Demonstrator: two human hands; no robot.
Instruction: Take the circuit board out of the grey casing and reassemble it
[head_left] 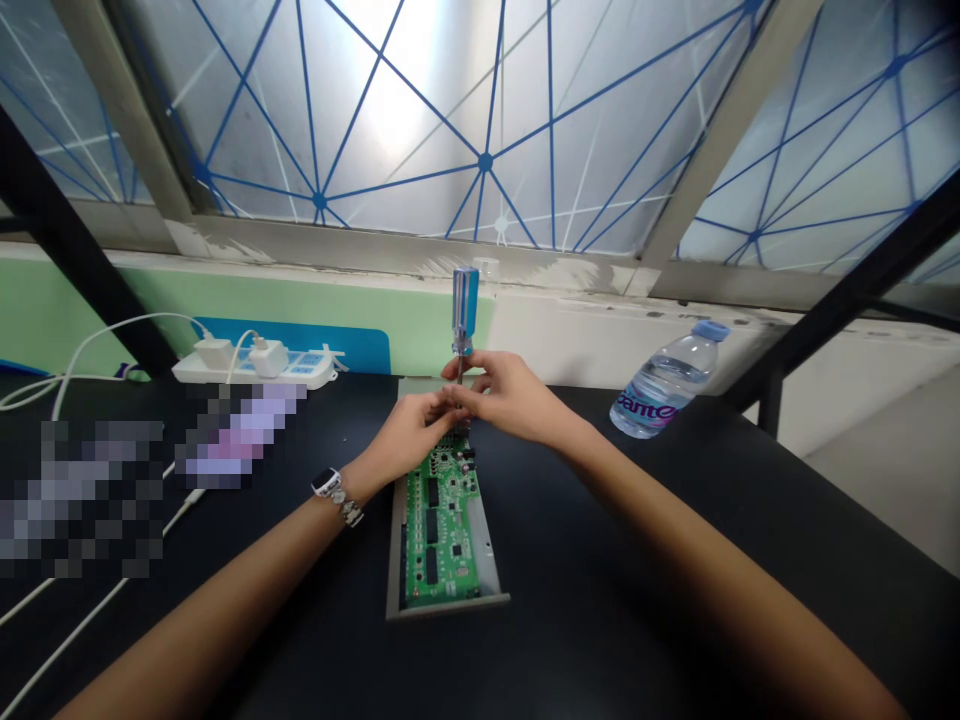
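A screwdriver [465, 305] with a clear-and-blue handle stands upright over the far end of a green circuit board [454, 535]. The board lies in a long grey metal housing [487, 560] on the table. My right hand [514, 395] has its fingers closed around the screwdriver's shaft, just below the handle. Low against the far part of the board, my left hand [412, 435] is pinched closed beside the shaft. What its fingertips hold is hidden, as is the screwdriver's tip. A wristwatch [328, 483] and a metal bracelet [350, 512] circle my left wrist.
A water bottle [667, 382] leans at the right rear of the black table [585, 600]. On the left are a white power strip [304, 370] with plugged-in chargers, white cables [176, 520] and blurred-out items. A wall and windows stand behind; black slanted bars flank both sides.
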